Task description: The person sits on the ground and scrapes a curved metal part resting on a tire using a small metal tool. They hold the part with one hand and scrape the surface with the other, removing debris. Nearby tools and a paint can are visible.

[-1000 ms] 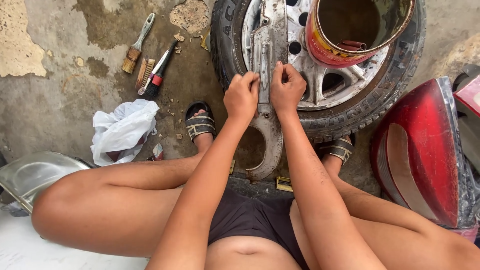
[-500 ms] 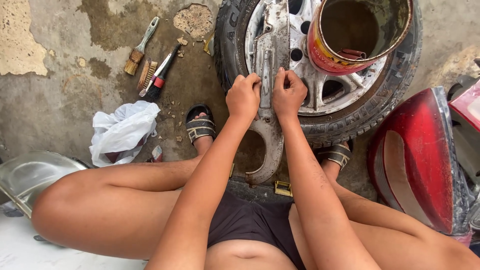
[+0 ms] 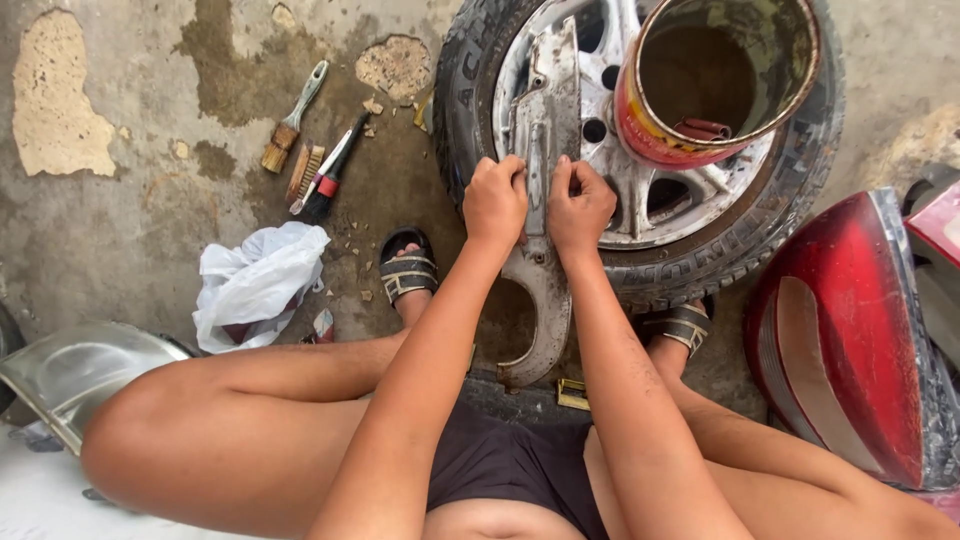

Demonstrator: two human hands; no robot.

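head view: the left hand (image 3: 494,203) and right hand (image 3: 578,206) are both clenched on a long grey metal part (image 3: 545,130) that lies across the wheel (image 3: 640,215), its curved lower end hanging towards the lap. the part could slide off the rim if either hold loosens. a red can (image 3: 655,135) sits on the wheel just beside the right hand and could be knocked. brushes (image 3: 300,150) and a white bag (image 3: 255,280) lie well apart on the left; a red car panel (image 3: 850,330) crowds the right.
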